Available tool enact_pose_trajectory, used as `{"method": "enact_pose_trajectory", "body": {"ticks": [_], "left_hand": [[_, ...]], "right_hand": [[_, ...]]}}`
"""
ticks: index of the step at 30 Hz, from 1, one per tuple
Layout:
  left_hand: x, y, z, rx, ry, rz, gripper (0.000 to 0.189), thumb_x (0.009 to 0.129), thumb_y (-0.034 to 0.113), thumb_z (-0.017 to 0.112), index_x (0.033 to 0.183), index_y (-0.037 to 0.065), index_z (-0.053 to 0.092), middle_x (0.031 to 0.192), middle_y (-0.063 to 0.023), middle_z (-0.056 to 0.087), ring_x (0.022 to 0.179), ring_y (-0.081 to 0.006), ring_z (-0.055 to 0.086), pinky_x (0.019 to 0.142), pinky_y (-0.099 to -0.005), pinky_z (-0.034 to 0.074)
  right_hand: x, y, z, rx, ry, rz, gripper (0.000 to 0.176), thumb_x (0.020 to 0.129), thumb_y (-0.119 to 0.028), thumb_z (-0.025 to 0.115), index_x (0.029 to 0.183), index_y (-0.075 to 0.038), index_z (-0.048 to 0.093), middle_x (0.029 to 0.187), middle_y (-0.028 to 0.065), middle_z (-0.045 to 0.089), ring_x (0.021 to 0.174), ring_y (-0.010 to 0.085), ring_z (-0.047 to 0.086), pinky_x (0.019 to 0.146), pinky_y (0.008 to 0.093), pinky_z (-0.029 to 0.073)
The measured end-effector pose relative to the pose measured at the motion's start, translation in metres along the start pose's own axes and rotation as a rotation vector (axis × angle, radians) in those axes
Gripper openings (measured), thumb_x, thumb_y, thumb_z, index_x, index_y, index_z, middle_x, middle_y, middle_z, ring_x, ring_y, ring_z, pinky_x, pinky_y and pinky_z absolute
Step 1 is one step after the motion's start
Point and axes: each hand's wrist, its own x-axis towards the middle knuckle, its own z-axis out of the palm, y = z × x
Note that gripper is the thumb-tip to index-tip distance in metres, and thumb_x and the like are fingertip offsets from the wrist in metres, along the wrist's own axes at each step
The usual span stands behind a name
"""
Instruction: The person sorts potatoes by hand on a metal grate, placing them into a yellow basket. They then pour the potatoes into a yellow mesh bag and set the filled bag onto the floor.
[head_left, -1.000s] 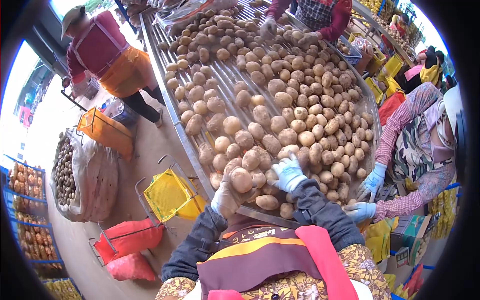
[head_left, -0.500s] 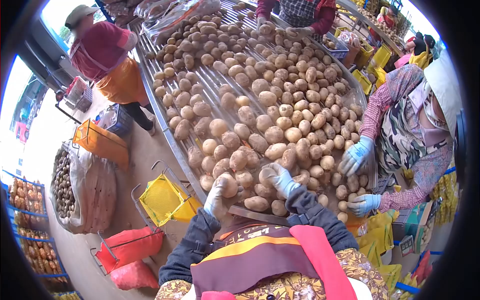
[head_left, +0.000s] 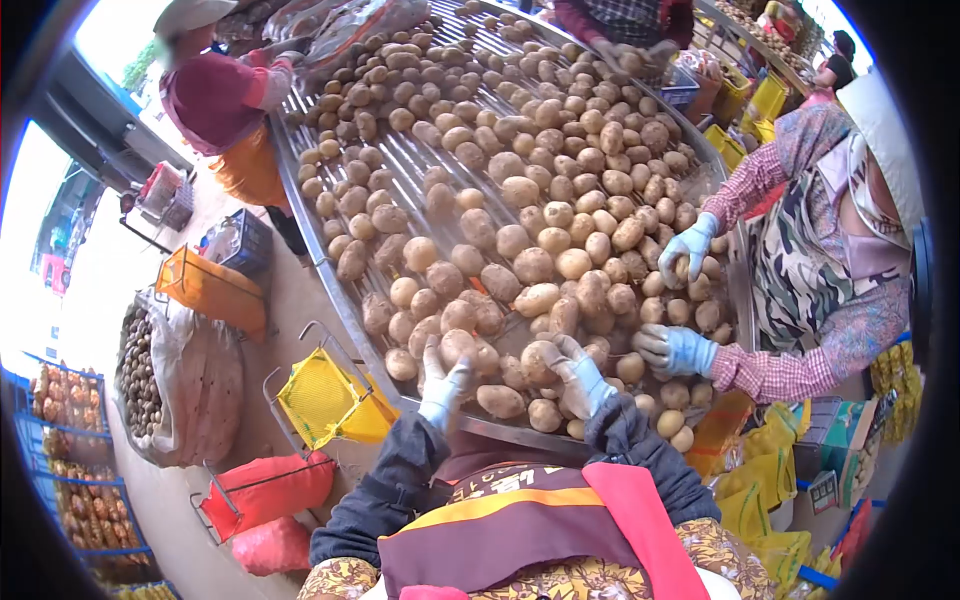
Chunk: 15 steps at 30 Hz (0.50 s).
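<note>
Many brown, soil-dusted potatoes (head_left: pixel 535 265) cover the slatted metal sorting table (head_left: pixel 322 240). At its near edge my left hand (head_left: pixel 443 388), in a pale glove, is closed around a potato (head_left: pixel 458 346). My right hand (head_left: pixel 580 375), gloved too, has its fingers curled over another potato (head_left: pixel 537 362). An oblong potato (head_left: pixel 500 401) lies between my hands near the rim, with a rounder potato (head_left: pixel 545 415) beside it. The undersides of both held potatoes are hidden.
A co-worker's gloved hands (head_left: pixel 688 250) handle potatoes at the right; other people stand at the far side and left. On the left are a yellow mesh bag on a frame (head_left: pixel 335 395), a red bag (head_left: pixel 265 495) and a large potato sack (head_left: pixel 195 385). Yellow bags (head_left: pixel 760 480) hang at the right.
My left hand has moved slightly up and forward with a potato. My right hand has closed over a potato. The co-worker's hands on the right have shifted up and left among the potatoes.
</note>
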Motion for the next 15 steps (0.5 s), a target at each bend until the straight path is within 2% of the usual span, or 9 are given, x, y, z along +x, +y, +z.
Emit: {"method": "enact_pose_trajectory", "body": {"ticks": [3, 4, 6, 8, 9, 10, 12, 14, 15], "left_hand": [[-0.013, -0.025, -0.006, -0.032, -0.048, 0.084, 0.085, 0.092, 0.025, 0.064, 0.152, 0.02, 0.004, 0.144, -0.0098, 0.034, 0.12, -0.0235, 0.05, 0.094, -0.0408, 0.049], [-0.02, -0.023, -0.004, -0.144, -0.066, 0.057, 0.085, 0.092, 0.029, 0.064, 0.152, 0.021, 0.005, 0.143, -0.0089, 0.036, 0.122, -0.0241, 0.049, 0.097, -0.0434, 0.047], [-0.026, -0.005, -0.01, -0.435, -0.275, 0.047, 0.081, 0.094, 0.036, 0.061, 0.152, 0.022, 0.006, 0.143, -0.0069, 0.039, 0.124, -0.0258, 0.048, 0.102, -0.0471, 0.043], [-0.026, 0.024, -0.019, -0.53, -0.509, 0.037, 0.072, 0.096, 0.04, 0.055, 0.151, 0.021, 0.011, 0.141, -0.0059, 0.041, 0.125, -0.0267, 0.048, 0.103, -0.0468, 0.043], [-0.024, 0.031, -0.023, -0.544, -0.502, 0.004, 0.061, 0.098, 0.039, 0.052, 0.148, 0.021, 0.021, 0.136, -0.0056, 0.044, 0.122, -0.0251, 0.05, 0.102, -0.0467, 0.043], [-0.016, 0.031, -0.033, -0.541, -0.518, 0.059, 0.051, 0.098, 0.042, 0.05, 0.141, 0.02, 0.034, 0.129, -0.0037, 0.049, 0.119, -0.021, 0.052, 0.099, -0.0454, 0.045], [-0.021, 0.043, -0.042, -0.55, -0.441, -0.008, 0.046, 0.098, 0.043, 0.05, 0.137, 0.019, 0.04, 0.123, -0.0011, 0.051, 0.11, -0.0155, 0.055, 0.094, -0.0402, 0.049], [-0.018, 0.042, -0.075, -0.561, -0.382, -0.105, 0.049, 0.095, 0.054, 0.049, 0.128, 0.018, 0.048, 0.101, -0.0027, 0.061, 0.087, -0.0153, 0.062, 0.067, -0.0287, 0.052], [-0.009, 0.031, -0.099, -0.593, -0.416, -0.046, 0.048, 0.094, 0.056, 0.049, 0.123, 0.018, 0.051, 0.098, -0.0028, 0.062, 0.085, -0.0151, 0.063, 0.063, -0.0272, 0.051]], "right_hand": [[-0.007, 0.002, 0.027, -0.173, 0.009, -0.139, 0.05, 0.094, -0.023, 0.062, 0.136, -0.003, 0.042, 0.124, 0.0081, 0.052, 0.11, 0.013, 0.049, 0.098, 0.0272, 0.04], [-0.005, 0.002, 0.034, -0.377, -0.132, -0.396, 0.055, 0.095, -0.024, 0.06, 0.14, -0.001, 0.037, 0.129, 0.0102, 0.05, 0.112, 0.0144, 0.049, 0.101, 0.0295, 0.039], [-0.012, -0.012, 0.064, -0.22, -0.397, -0.381, 0.058, 0.096, -0.026, 0.059, 0.143, -0.004, 0.034, 0.134, 0.0106, 0.048, 0.115, 0.0171, 0.049, 0.102, 0.0321, 0.039], [-0.026, -0.037, 0.094, -0.243, -0.454, -0.121, 0.061, 0.095, -0.027, 0.06, 0.146, -0.008, 0.03, 0.136, 0.009, 0.046, 0.121, 0.0194, 0.047, 0.099, 0.032, 0.043], [-0.02, -0.032, 0.099, -0.486, -0.452, -0.188, 0.056, 0.092, -0.02, 0.062, 0.142, -0.009, 0.039, 0.137, 0.0099, 0.046, 0.125, 0.0219, 0.047, 0.092, 0.0294, 0.048], [-0.008, -0.026, 0.107, -0.936, -0.472, -0.675, 0.048, 0.088, -0.01, 0.062, 0.134, -0.006, 0.049, 0.135, 0.0136, 0.049, 0.125, 0.0249, 0.048, 0.093, 0.0296, 0.048], [-0.01, -0.021, 0.129, -0.716, -0.438, -0.5, 0.043, 0.084, -0.004, 0.061, 0.127, -0.003, 0.056, 0.134, 0.0174, 0.049, 0.126, 0.0295, 0.048, 0.102, 0.0354, 0.043], [0.016, 0.003, 0.128, -0.72, -0.36, -0.629, 0.043, 0.084, -0.007, 0.063, 0.126, -0.002, 0.056, 0.135, 0.0181, 0.048, 0.126, 0.0326, 0.047, 0.105, 0.0405, 0.039], [0.02, 0.001, 0.133, -0.958, -0.294, -0.712, 0.044, 0.083, -0.009, 0.065, 0.125, -0.002, 0.057, 0.134, 0.019, 0.048, 0.126, 0.0343, 0.046, 0.106, 0.0425, 0.038]]}}
